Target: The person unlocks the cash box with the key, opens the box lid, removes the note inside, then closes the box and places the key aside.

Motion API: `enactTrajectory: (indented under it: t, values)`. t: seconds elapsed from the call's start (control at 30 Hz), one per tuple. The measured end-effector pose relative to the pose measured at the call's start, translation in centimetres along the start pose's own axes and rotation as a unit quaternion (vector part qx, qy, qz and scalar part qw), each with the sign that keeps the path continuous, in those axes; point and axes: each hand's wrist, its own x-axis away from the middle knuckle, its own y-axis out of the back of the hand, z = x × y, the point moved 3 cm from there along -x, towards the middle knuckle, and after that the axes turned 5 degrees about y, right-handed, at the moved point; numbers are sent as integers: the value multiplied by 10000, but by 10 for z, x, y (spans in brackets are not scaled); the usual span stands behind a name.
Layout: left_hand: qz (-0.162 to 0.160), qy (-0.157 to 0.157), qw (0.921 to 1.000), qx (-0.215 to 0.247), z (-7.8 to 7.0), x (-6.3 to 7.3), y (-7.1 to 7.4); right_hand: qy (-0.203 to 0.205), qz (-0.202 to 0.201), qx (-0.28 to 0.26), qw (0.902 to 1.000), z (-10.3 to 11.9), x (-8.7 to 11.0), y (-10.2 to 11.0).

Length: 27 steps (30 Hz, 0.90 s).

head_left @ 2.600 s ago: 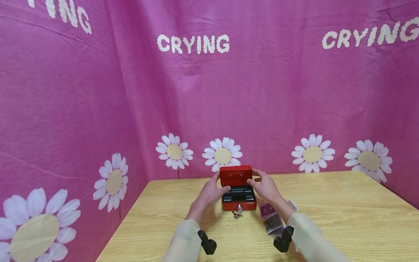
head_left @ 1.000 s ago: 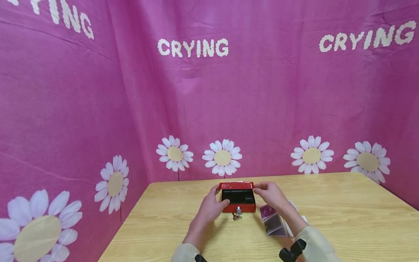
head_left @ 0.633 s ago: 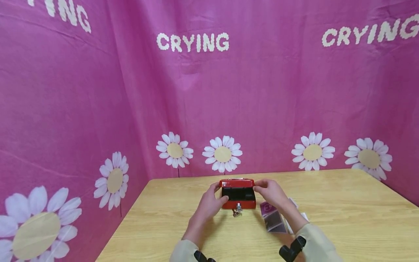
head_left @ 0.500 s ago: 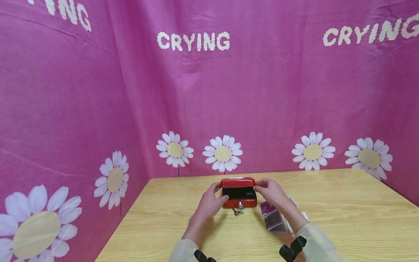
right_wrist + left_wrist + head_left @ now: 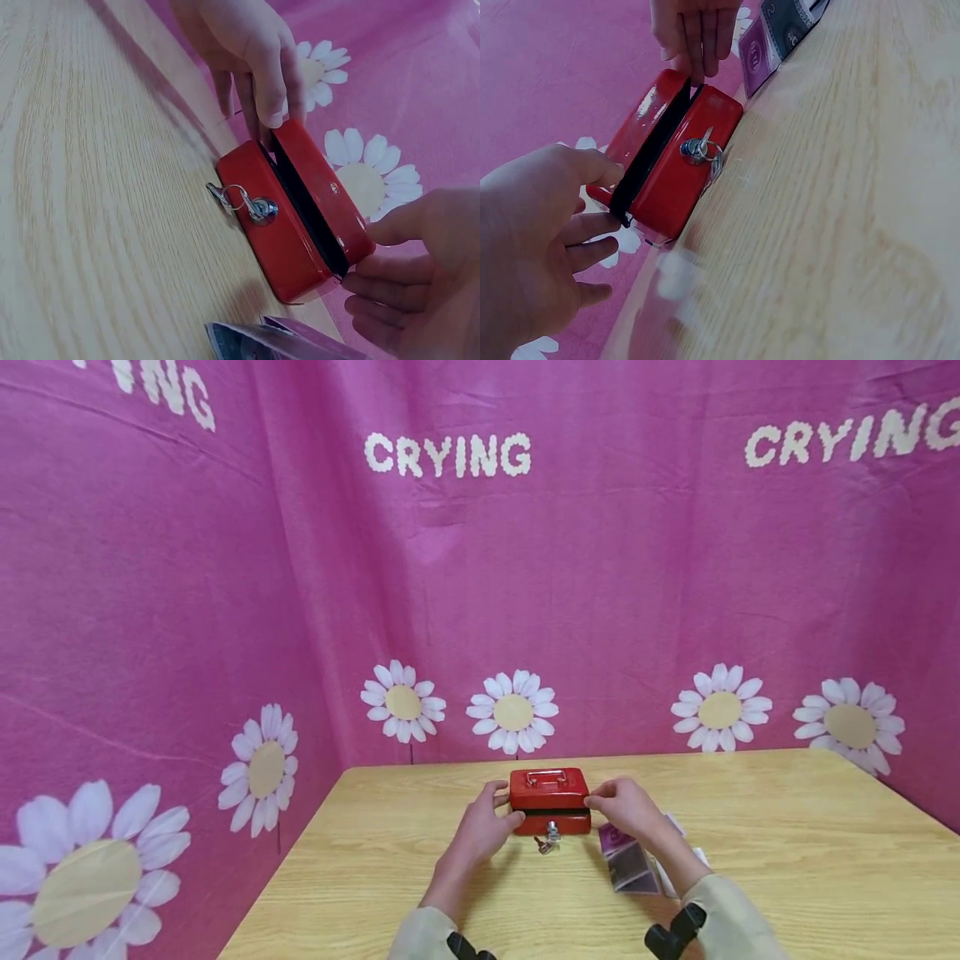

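A small red cash box [image 5: 551,820] stands on the table, its front towards me and its lid [image 5: 547,789] tilted down with a dark gap along the front. The left hand [image 5: 483,828] holds the lid at its left end, thumb at the front corner and fingers beside it. At the right end, the right hand [image 5: 628,810] holds the lid's edge between thumb and fingers. A silver lock [image 5: 262,211] sits on the box front, with a key in it and a ring of keys [image 5: 715,159] hanging down. The inside of the box is hidden apart from the dark gap.
A folded, printed purple and dark piece [image 5: 628,865] stands on the wooden table [image 5: 555,914] right of the box, partly under the right forearm. White pieces [image 5: 666,878] lie beside it. A pink cloth with daisies [image 5: 600,610] hangs behind the table.
The lid has swung forward and down from upright, narrowing the opening to a thin gap. Both hands have moved with it, and the lid's top handle has come into view.
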Motion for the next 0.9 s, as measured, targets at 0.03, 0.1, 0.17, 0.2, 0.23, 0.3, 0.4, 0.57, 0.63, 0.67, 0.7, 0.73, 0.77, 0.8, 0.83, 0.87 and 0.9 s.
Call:
enactTrajectory:
  t: [0.03,0.1,0.17,0.2,0.23,0.3,0.4,0.57,0.63,0.67,0.7,0.73,0.77,0.8,0.83,0.87,0.9]
  values:
    - [14,-49,10000,-8,-1,0,-1,-28,38,27,10000,-1,0,1]
    - [32,-127,9999,-45,-2,0,-2,-80,97,70,9999,-1,1,2]
    - [54,-144,9999,-53,-3,1,-3,-115,136,91,9998,-2,2,3]
    - [65,-152,9998,-50,-4,1,-3,-136,139,89,9998,-3,2,3]
    - [72,-163,9998,-51,-3,1,-3,-148,140,83,9998,-3,2,3]
    - [87,-197,9997,-88,-3,1,-2,-153,136,124,9997,-4,2,2]
    - [93,-305,9993,-182,-2,2,-2,-182,128,209,9995,-4,2,1]
    - [176,-246,9989,-362,-2,3,0,-332,270,219,9988,-4,1,-1]
    - [196,-193,9987,-438,-3,3,0,-370,327,192,9986,-5,1,-2]
    - [201,-162,9986,-465,-3,3,0,-392,351,173,9985,-5,1,-3]
    - [200,-139,9985,-493,-2,3,0,-398,365,171,9984,-5,1,-3]
    - [198,-128,9985,-500,-2,3,0,-423,354,166,9983,-5,1,-4]
    - [201,-110,9985,-506,-2,3,0,-424,349,176,9983,-5,2,-4]
    - [212,-83,9984,-514,-1,3,0,-439,351,184,9982,-5,2,-5]
    - [226,-46,9984,-509,-1,3,0,-445,354,190,9982,-5,3,-5]
    - [236,-33,9984,-516,-1,3,0,-445,345,199,9982,-5,3,-6]
    - [240,-38,9983,-528,-1,3,0,-438,342,207,9982,-5,3,-6]
